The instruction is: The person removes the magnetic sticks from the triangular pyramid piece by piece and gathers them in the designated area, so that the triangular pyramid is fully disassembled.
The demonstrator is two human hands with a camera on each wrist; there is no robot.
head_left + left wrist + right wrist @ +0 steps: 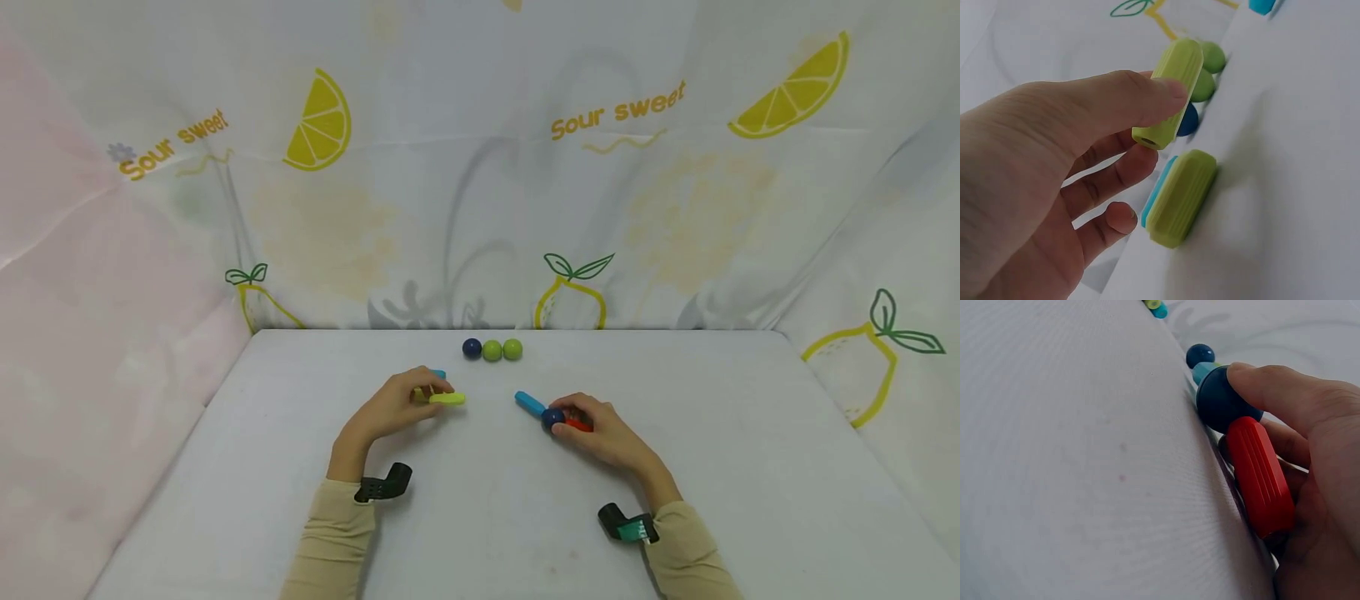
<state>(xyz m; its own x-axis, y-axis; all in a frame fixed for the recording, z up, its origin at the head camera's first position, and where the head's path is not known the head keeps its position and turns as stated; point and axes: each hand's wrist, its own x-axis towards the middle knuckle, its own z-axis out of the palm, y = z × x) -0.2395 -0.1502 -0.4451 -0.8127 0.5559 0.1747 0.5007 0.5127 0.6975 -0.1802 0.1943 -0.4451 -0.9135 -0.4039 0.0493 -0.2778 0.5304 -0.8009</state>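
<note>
We've got the left hand pinching a green stick in a narrow grip; toward three o'clock from it, we see the right hand gripping a dark blue ball, blue stick at ten, red stick at four, three balls near the table's twelve-o'clock edge.

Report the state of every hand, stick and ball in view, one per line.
Left hand, pinching the held lime stick.
Held lime stick, lifted.
Other lime stick, lying beside left blue stick.
Left blue stick, partly hidden.
Right hand, gripping the near navy ball.
Near navy ball, held.
Red stick, one end at that ball.
Right blue stick, likewise.
Far navy ball, resting in a row.
Middle green ball, same row.
Right green ball, same.
</note>
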